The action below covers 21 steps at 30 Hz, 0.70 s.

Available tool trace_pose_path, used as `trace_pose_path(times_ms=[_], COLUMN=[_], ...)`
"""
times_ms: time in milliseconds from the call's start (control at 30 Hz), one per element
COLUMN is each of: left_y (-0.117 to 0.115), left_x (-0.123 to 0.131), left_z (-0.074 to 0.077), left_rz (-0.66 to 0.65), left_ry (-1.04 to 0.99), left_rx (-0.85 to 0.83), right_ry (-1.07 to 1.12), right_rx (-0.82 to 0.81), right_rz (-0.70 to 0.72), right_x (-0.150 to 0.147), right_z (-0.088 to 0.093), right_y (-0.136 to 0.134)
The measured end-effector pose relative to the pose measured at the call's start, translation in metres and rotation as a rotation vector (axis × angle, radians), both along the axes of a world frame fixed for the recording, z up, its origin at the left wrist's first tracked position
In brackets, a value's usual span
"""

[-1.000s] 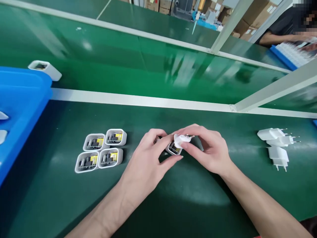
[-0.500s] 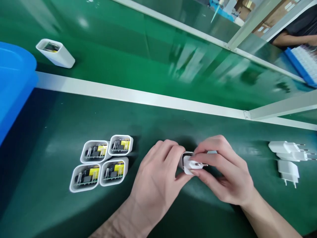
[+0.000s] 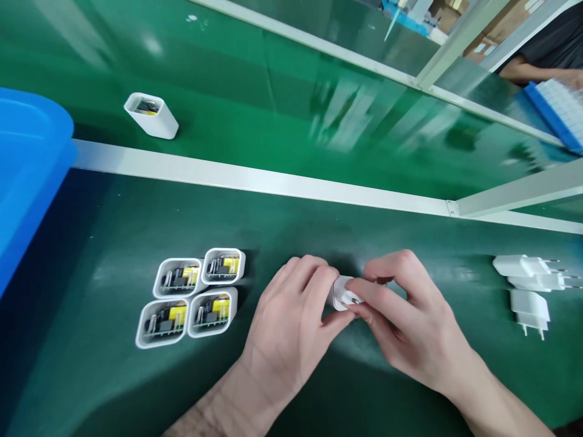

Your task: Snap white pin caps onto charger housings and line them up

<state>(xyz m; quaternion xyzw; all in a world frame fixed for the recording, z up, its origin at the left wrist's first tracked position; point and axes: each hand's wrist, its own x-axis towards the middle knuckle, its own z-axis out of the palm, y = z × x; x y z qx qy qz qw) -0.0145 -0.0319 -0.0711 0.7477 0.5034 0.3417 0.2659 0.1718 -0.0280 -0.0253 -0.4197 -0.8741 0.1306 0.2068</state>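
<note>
My left hand [image 3: 294, 328] is closed around a white charger housing [image 3: 334, 295], covering most of it. At the housing's right end sits a white plug cover [image 3: 345, 294] with metal pins. My right hand [image 3: 405, 321] pinches this cover between thumb and index finger, its middle finger raised and bent. No gap between cover and housing is visible. Left of my hands stand several open white housings [image 3: 212, 312], grouped together, with circuit boards and yellow parts inside. Several white plug pieces with pins [image 3: 531, 309] lie on the right.
A white rail [image 3: 255, 180] crosses the dark green table [image 3: 282, 224]. Beyond it, another open housing [image 3: 155, 118] rests on a glossy green surface. A blue bin [image 3: 31, 139] stands at the left edge. At upper right, a co-worker's arm [image 3: 531, 71] is beside a blue tray [image 3: 553, 121].
The plug cover has gone from tilted in the housing's open end to lying against it. My right index finger has moved onto the cover. Beyond the rail, the housing has shifted right.
</note>
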Motion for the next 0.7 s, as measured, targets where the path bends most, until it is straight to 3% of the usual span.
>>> trace_pose_path(times_ms=[200,500,700], left_y=[0.002,0.006,0.000], left_x=[0.001,0.003,0.004], left_z=[0.001,0.003,0.002], left_rz=[-0.009,-0.005,-0.034], left_ry=[0.046,0.051,0.119], left_rx=[-0.072,-0.068,0.000], right_ry=[-0.123,-0.109,-0.277], right_rx=[0.068,-0.009,0.014], right_rz=[0.039,0.093,-0.030], right_x=[-0.006,-0.001,0.026], right_z=[0.002,0.003,0.011], right_y=[0.002,0.013,0.015])
